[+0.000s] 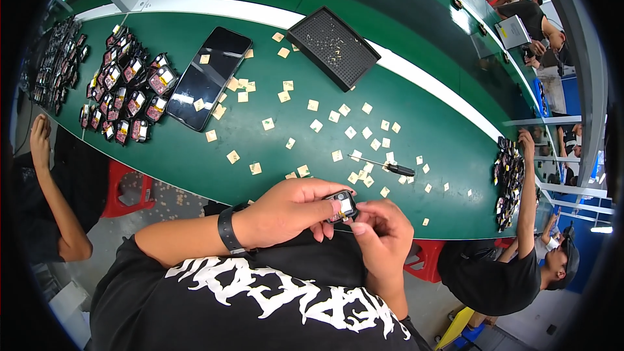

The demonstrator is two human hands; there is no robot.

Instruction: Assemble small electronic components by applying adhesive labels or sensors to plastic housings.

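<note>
A small black device housing (340,206) with a silver part inside is held over the near edge of the green table. My left hand (286,211) is closed around it, its thumb pressed on the inner face. At the housing's right side, the fingers of my right hand (383,227) are pinched together; whatever sits between them is too small to make out. Just beyond my hands lies a screwdriver (398,169) with a black handle, among several small cream paper squares (337,155).
A black perforated tray (335,45) with tiny screws stands at the back. To its left lies a large black phone-like slab (209,78). Opened black housings (123,91) are piled at the left, more parts (508,182) at the right. A co-worker (497,273) reaches in there.
</note>
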